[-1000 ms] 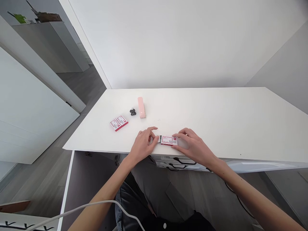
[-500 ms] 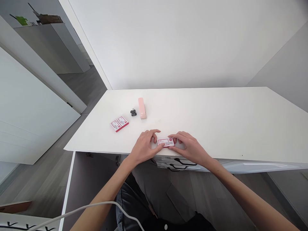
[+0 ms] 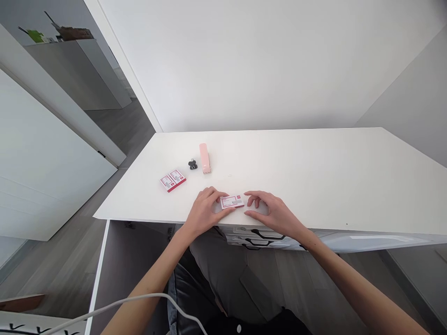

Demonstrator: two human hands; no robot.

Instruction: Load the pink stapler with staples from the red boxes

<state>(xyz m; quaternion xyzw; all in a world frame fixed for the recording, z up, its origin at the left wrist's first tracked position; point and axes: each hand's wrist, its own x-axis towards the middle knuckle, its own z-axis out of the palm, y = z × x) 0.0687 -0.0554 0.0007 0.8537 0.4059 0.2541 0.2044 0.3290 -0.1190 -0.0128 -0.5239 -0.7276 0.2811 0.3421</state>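
Observation:
My left hand [image 3: 206,209] pinches the left end of a small white box with red edging [image 3: 232,201] between thumb and fingers, close to the table's front edge. To the right of that box, my right hand [image 3: 270,211] is open, thumb and fingers curved apart with nothing between them. Farther left lie two similar red-and-white boxes [image 3: 173,180], side by side. Behind them are a pink stapler [image 3: 205,158] and a small black clip-like object [image 3: 193,164].
The white tabletop [image 3: 314,177] meets a white wall [image 3: 244,60] at the back. Below its front edge are drawers with black handles [image 3: 267,235]. A white cable [image 3: 139,296] crosses over my left forearm. A doorway opens at the far left.
The small box has shifted left with my left hand and tilted slightly. My right hand has let go of its right end, leaving a gap.

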